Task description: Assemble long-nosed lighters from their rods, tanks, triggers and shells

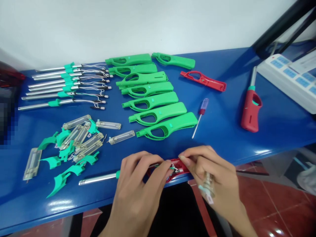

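Note:
At the table's front edge lies a red lighter shell half (176, 163), open side up, with thin white wires inside. A metal lighter tube (97, 179) with a teal piece sticks out to its left. My left hand (139, 184) is closed over the shell's left part, fingertips at the wires. My right hand (217, 179) pinches at the shell's right end with thumb and forefinger. Tucked under its curled fingers is a clear fuel tank (208, 184) with a pale teal tip. Part of the shell is hidden beneath both hands.
Green lighter shells (150, 103) lie in a column on the blue table (222, 131). To the left are several tube assemblies (66, 85), loose tanks (120, 137) and teal triggers (59, 184). Rightward are another red shell (204, 81), a screwdriver (202, 110), a red lighter (250, 112) and a power strip (291, 79).

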A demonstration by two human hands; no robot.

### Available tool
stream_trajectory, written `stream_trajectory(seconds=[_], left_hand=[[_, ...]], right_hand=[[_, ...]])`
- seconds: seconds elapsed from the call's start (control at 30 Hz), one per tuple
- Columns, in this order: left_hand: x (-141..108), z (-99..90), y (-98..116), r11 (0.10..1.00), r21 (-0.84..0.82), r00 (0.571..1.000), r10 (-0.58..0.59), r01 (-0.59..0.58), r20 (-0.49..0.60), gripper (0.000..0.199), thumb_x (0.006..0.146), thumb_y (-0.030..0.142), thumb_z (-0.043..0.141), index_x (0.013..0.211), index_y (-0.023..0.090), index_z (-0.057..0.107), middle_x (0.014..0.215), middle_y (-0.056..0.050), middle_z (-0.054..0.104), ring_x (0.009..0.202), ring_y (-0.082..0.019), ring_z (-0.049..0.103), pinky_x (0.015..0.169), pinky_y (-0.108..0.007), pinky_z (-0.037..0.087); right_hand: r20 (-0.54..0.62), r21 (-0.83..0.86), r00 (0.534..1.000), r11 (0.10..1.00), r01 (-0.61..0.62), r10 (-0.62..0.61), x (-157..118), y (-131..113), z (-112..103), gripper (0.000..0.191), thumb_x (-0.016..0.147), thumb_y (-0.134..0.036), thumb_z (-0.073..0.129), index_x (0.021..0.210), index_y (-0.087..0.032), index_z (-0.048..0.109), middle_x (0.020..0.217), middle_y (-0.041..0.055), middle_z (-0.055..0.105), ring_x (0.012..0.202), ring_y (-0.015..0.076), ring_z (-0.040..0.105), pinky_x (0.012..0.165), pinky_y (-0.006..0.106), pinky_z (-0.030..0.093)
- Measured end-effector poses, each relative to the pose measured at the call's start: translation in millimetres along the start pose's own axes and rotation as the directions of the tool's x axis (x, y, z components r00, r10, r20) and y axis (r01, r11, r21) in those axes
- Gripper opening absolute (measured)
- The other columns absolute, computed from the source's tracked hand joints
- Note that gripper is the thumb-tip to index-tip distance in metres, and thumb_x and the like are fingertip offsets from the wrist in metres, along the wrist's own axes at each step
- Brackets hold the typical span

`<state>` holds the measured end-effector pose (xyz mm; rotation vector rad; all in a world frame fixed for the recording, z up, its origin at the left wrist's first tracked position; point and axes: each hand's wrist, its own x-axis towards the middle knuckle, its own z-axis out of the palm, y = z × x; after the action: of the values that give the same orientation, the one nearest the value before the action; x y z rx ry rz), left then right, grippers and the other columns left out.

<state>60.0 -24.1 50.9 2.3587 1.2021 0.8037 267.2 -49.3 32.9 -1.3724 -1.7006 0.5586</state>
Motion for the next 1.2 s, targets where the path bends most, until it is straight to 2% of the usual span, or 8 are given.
stream_trajectory(seconds=[0.17, 0.3, 0.47, 0.7, 0.97, 1.1, 1.2], left_hand=[[10.2, 5.9, 5.9, 1.000, -0.001, 0.999, 0.025, -0.025, 0.041, 0.021, 0.104, 0.010, 0.061, 0.120, 0.015, 0.073, 0.115, -0.010, 0.070, 0.107, -0.026, 0.056, 0.088, -0.044, 0.049], [15.8, 10.3, 7.2, 1.000, -0.016, 0.999, 0.006, -0.005, 0.038, 0.017, 0.102, 0.009, 0.063, 0.110, 0.017, 0.076, 0.107, -0.008, 0.071, 0.098, -0.024, 0.056, 0.082, -0.042, 0.047], [17.6, 10.4, 7.9, 1.000, 0.013, 0.999, 0.021, -0.021, 0.049, 0.019, 0.102, 0.007, 0.060, 0.108, 0.017, 0.075, 0.107, -0.007, 0.070, 0.097, -0.023, 0.057, 0.084, -0.041, 0.045], [19.4, 6.2, 8.8, 0.996, 0.073, 0.986, 0.048, -0.060, 0.158, 0.024, 0.100, 0.003, 0.055, 0.110, 0.014, 0.073, 0.111, -0.009, 0.069, 0.099, -0.027, 0.058, 0.085, -0.044, 0.042], [35.7, -1.7, 8.6, 0.985, 0.158, 0.952, 0.011, -0.063, 0.307, 0.014, 0.096, 0.010, 0.066, 0.095, 0.020, 0.075, 0.095, -0.003, 0.068, 0.090, -0.025, 0.060, 0.081, -0.043, 0.042], [39.4, -2.4, 9.4, 0.964, 0.235, 0.940, 0.035, -0.121, 0.340, 0.024, 0.103, 0.010, 0.054, 0.093, 0.020, 0.073, 0.096, -0.005, 0.067, 0.090, -0.023, 0.060, 0.085, -0.043, 0.043], [38.9, -1.2, 10.6, 0.955, 0.261, 0.942, 0.047, -0.140, 0.333, 0.027, 0.105, 0.010, 0.049, 0.093, 0.019, 0.072, 0.095, -0.005, 0.065, 0.087, -0.022, 0.060, 0.085, -0.041, 0.043]], right_hand=[[-0.014, 0.035, 0.999, 0.998, -0.048, 0.049, -1.9, 1.2, -2.8, 0.044, 0.094, -0.002, 0.069, 0.070, -0.020, 0.038, 0.099, -0.0033, 0.072, 0.078, 0.0097, 0.066, 0.071, 0.029, 0.050], [-0.039, 0.022, 0.998, 0.999, -0.046, 0.047, 0.4, 0.9, -2.4, 0.042, 0.095, -0.004, 0.069, 0.071, -0.021, 0.039, 0.095, -0.0030, 0.072, 0.080, 0.0109, 0.068, 0.071, 0.029, 0.050], [-0.034, 0.004, 0.999, 0.999, -0.036, 0.036, 2.3, 1.3, -2.2, 0.037, 0.096, -0.005, 0.067, 0.074, -0.022, 0.042, 0.090, -0.0025, 0.072, 0.084, 0.0127, 0.070, 0.072, 0.030, 0.050], [-0.029, 0.007, 0.998, 0.999, -0.052, 0.052, 0.3, 0.9, -3.0, 0.034, 0.096, -0.005, 0.066, 0.076, -0.022, 0.044, 0.090, -0.0024, 0.070, 0.084, 0.0118, 0.069, 0.073, 0.028, 0.049], [-0.030, -0.027, 0.999, 0.999, -0.042, 0.041, 0.8, 0.4, -0.9, 0.033, 0.096, -0.005, 0.065, 0.076, -0.022, 0.045, 0.086, -0.0033, 0.068, 0.084, 0.0121, 0.068, 0.072, 0.028, 0.046], [-0.030, -0.041, 0.999, 0.998, -0.037, 0.035, 0.6, 1.4, 0.8, 0.032, 0.096, -0.005, 0.063, 0.078, -0.022, 0.045, 0.080, -0.0040, 0.064, 0.082, 0.0130, 0.067, 0.073, 0.029, 0.045], [-0.023, -0.049, 0.999, 0.998, -0.030, 0.029, 0.1, 1.3, 0.5, 0.027, 0.096, -0.006, 0.063, 0.082, -0.023, 0.047, 0.084, -0.0024, 0.068, 0.080, 0.0134, 0.067, 0.072, 0.030, 0.046]])
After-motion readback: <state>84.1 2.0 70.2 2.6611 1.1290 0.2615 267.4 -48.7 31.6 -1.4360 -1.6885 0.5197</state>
